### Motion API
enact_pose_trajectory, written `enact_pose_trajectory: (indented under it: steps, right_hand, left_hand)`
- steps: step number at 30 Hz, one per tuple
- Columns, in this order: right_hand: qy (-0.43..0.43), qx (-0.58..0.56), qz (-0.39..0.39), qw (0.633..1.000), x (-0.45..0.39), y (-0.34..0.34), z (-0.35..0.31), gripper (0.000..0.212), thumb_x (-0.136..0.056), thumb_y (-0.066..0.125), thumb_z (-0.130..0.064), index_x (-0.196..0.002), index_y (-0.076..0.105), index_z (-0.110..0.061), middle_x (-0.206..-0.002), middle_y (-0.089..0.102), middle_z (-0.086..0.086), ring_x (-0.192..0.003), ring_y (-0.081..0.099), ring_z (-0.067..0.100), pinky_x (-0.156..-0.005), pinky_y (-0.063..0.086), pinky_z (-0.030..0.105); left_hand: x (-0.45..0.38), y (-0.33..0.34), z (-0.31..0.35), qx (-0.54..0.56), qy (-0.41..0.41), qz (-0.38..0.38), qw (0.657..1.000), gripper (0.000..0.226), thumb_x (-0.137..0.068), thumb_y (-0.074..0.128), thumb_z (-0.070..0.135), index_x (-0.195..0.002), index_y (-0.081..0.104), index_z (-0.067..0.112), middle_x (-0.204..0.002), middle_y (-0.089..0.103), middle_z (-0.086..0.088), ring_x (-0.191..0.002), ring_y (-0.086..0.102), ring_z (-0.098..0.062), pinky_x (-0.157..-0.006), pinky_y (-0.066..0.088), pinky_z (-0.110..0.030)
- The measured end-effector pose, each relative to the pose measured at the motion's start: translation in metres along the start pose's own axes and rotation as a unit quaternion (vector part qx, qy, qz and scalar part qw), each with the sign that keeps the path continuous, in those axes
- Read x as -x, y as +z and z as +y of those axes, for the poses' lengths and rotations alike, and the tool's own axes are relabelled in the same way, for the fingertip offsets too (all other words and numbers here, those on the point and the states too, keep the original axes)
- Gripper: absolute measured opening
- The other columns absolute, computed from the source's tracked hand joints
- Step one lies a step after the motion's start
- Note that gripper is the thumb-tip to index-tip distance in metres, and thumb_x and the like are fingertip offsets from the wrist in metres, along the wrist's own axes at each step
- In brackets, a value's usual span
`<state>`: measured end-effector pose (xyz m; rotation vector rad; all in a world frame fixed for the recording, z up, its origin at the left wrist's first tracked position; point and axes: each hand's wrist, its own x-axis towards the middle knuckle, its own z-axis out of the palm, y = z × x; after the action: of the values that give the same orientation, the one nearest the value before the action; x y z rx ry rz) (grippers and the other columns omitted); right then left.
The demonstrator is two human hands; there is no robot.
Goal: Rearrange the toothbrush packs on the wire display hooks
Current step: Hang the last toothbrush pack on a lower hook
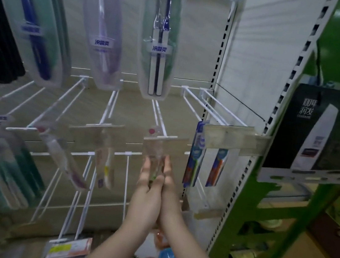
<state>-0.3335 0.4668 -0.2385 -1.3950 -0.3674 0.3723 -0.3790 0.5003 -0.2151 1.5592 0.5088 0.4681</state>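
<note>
From the head view, both hands meet at the clear plastic toothbrush pack (154, 159) that hangs from the front tip of a white wire display hook (159, 114), in the middle row of the beige back panel (198, 51), toward its right edge. The left hand (148, 188) and the right hand (169, 186) press the pack's lower half between them with straight fingers, palms facing, fingers not curled round it.

The pack looks light, a thin stiff blister with a flat card top; its smooth plastic is likely slippery, and it will swing freely on the wire. Holding it flat on both sides steadies it well; to lift it off, a pinch near the card top by the hang hole would probably give more control.

Counted in this row: three clear single packs, the held one, a swinging one (105, 159) to its left and a tilted, blurred one (61, 154) further left. Toward the right edge hang two blue and orange carded packs (194, 154). In the upper row hang three long translucent packs, the rightmost (159, 45) holding two brushes. A green-tinted bundle (4, 168) at the left edge is too blurred to count.
</note>
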Motion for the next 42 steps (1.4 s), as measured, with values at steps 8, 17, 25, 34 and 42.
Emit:
enact_pose_trajectory:
  steps: [8,17,25,34,42]
  right_hand:
    - [-0.005,0.020,0.015,1.000,-0.007,0.002,0.001,0.025,-0.099,0.029,-0.043,-0.111,0.050,-0.035,-0.107,0.061,-0.010,-0.085,0.057,0.000,-0.086,0.040,0.024]
    - [-0.067,0.203,0.089,0.973,0.030,-0.008,-0.016,0.045,-0.094,0.051,-0.014,-0.133,0.039,-0.031,-0.115,0.052,-0.016,-0.101,0.055,0.000,-0.073,0.044,0.011]
    - [-0.163,0.219,0.123,0.954,0.073,-0.016,-0.065,0.017,-0.095,0.049,-0.015,-0.095,0.052,-0.033,-0.090,0.065,-0.010,-0.081,0.062,-0.004,-0.070,0.053,0.021]
    - [-0.199,0.315,0.042,0.927,0.045,0.024,-0.160,0.039,-0.095,0.050,-0.017,-0.132,0.041,-0.023,-0.131,0.052,-0.006,-0.113,0.053,0.009,-0.086,0.042,0.016]
    - [-0.211,0.497,0.056,0.840,0.027,0.057,-0.201,0.089,-0.095,0.047,-0.034,-0.145,-0.026,-0.027,-0.155,-0.027,0.001,-0.143,0.023,0.027,-0.092,0.043,0.027]
  left_hand:
    - [-0.008,-0.001,0.000,0.023,-0.017,-0.003,1.000,0.052,-0.099,0.042,0.015,-0.148,0.028,0.028,-0.148,0.040,0.004,-0.114,0.038,-0.001,-0.095,0.026,-0.016]
    - [0.007,-0.021,0.005,0.014,0.024,0.039,0.999,0.024,-0.096,0.048,0.011,-0.117,0.056,0.020,-0.107,0.062,0.009,-0.100,0.059,-0.011,-0.094,0.048,-0.034]
    - [0.043,-0.062,0.047,0.042,0.121,0.065,0.990,0.019,-0.094,0.048,0.002,-0.087,0.060,0.015,-0.079,0.068,-0.006,-0.072,0.066,-0.014,-0.062,0.053,-0.027]
    - [0.028,-0.094,0.146,-0.042,0.214,0.060,0.974,0.031,-0.095,0.050,0.012,-0.122,0.052,0.025,-0.121,0.061,0.007,-0.112,0.057,-0.008,-0.101,0.046,-0.039]
    - [0.007,-0.135,0.177,-0.417,0.243,0.154,0.862,0.077,-0.098,0.039,0.040,-0.148,-0.017,0.027,-0.152,-0.030,0.002,-0.140,-0.028,-0.018,-0.120,-0.001,-0.039]
